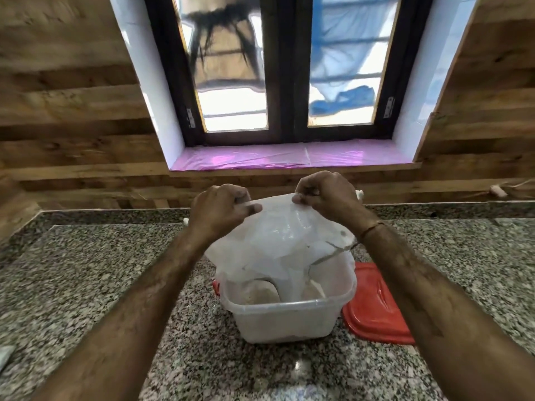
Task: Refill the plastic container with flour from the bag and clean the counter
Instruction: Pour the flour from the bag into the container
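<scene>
Two bare forearms reach in from the bottom edge over the speckled granite counter (86, 285). One translucent plastic container (286, 316) stands there, open top up, with flour (260, 293) in it. One white bag (278, 241) hangs upside down over it — mouth down in the tub, long axis vertical. The left hand (220, 209) and right hand (327, 195) each pinch its upper edge. One red lid (376, 311) lies flat just right — touching or not, unclear.
</scene>
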Available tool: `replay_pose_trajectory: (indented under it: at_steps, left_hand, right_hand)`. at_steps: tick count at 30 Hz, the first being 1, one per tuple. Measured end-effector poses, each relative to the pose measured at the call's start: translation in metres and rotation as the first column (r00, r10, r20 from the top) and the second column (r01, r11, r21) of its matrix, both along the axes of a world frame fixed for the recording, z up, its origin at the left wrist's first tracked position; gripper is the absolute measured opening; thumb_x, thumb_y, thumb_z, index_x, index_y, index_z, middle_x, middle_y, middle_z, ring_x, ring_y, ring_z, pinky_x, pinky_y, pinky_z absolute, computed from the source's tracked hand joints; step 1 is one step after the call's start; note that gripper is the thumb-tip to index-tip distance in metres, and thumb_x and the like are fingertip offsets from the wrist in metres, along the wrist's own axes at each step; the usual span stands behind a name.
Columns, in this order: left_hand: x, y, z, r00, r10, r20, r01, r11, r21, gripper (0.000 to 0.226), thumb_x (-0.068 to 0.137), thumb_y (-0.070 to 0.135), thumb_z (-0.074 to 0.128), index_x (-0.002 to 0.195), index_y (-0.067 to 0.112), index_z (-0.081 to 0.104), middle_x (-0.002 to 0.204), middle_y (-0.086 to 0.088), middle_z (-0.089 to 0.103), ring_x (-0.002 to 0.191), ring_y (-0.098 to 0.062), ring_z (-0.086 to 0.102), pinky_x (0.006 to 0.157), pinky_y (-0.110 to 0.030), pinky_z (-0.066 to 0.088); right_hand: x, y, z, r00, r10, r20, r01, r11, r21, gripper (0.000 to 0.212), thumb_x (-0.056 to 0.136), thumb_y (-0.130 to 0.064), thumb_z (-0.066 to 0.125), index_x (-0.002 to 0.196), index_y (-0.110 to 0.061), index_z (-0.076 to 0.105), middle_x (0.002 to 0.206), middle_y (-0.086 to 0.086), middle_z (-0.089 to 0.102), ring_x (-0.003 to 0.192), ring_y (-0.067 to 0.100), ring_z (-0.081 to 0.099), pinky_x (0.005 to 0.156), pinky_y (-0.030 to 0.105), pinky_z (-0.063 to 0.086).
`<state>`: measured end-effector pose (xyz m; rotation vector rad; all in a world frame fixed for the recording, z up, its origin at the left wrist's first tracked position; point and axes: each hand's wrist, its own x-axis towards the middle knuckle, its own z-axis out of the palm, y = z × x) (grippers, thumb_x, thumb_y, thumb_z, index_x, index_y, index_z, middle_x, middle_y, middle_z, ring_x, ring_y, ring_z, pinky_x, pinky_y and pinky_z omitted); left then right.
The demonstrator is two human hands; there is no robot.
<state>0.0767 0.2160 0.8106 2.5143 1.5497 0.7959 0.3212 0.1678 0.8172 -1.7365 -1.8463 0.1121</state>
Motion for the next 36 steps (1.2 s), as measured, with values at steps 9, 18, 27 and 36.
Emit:
replay_pose_trajectory:
  at_steps: [9, 18, 27, 36]
  left_hand:
    - [-0.029, 0.009, -0.003, 0.984, 0.115, 0.140, -0.103, 0.991, -0.090, 0.026, 0.077, 0.051, 0.084, 0.090, 0.028, 0.080, 0.087, 0.015, 0.075, 0.088, -0.011, 0.069, 0.075, -0.030, 0.049]
    - [-0.040, -0.011, -0.033, 0.505, 0.152, 0.850, 0.314, 0.884, -0.345, 0.059, 0.076, 0.036, 0.088, 0.128, 0.025, 0.063, 0.117, -0.004, 0.074, 0.104, -0.020, 0.074, 0.077, -0.034, 0.062]
    - [-0.012, -0.035, -0.081, 0.417, 0.270, 0.868, 0.442, 0.774, -0.453, 0.058, 0.072, 0.018, 0.089, 0.124, 0.007, 0.066, 0.110, -0.009, 0.080, 0.100, -0.029, 0.077, 0.080, -0.040, 0.064]
    - [-0.011, -0.034, -0.117, 0.650, 0.155, 0.743, 0.287, 0.856, -0.430, 0.027, 0.082, 0.019, 0.087, 0.107, 0.012, 0.078, 0.095, 0.000, 0.082, 0.089, -0.019, 0.080, 0.077, -0.035, 0.064]
  right_hand:
    - [-0.019, 0.006, 0.009, 0.996, 0.085, -0.013, -0.086, 0.995, -0.059, 0.033, 0.086, -0.044, 0.076, 0.116, -0.032, 0.072, 0.107, -0.016, 0.068, 0.099, 0.006, 0.060, 0.096, 0.037, 0.047]
    - [-0.040, 0.024, -0.002, 0.996, 0.095, 0.003, -0.095, 0.995, 0.044, 0.008, 0.086, -0.032, 0.079, 0.085, -0.023, 0.079, 0.067, -0.024, 0.057, 0.068, 0.000, 0.054, 0.076, 0.028, 0.042]
    - [-0.017, 0.024, 0.008, 0.978, 0.012, -0.210, 0.007, 0.996, 0.092, 0.006, 0.087, -0.023, 0.079, 0.086, -0.017, 0.078, 0.078, -0.003, 0.069, 0.081, 0.015, 0.064, 0.075, 0.030, 0.048]
    - [-0.011, 0.022, 0.003, 0.983, 0.010, -0.185, 0.010, 0.994, 0.108, 0.009, 0.086, -0.022, 0.080, 0.089, -0.014, 0.077, 0.089, 0.003, 0.076, 0.087, 0.019, 0.068, 0.082, 0.037, 0.058]
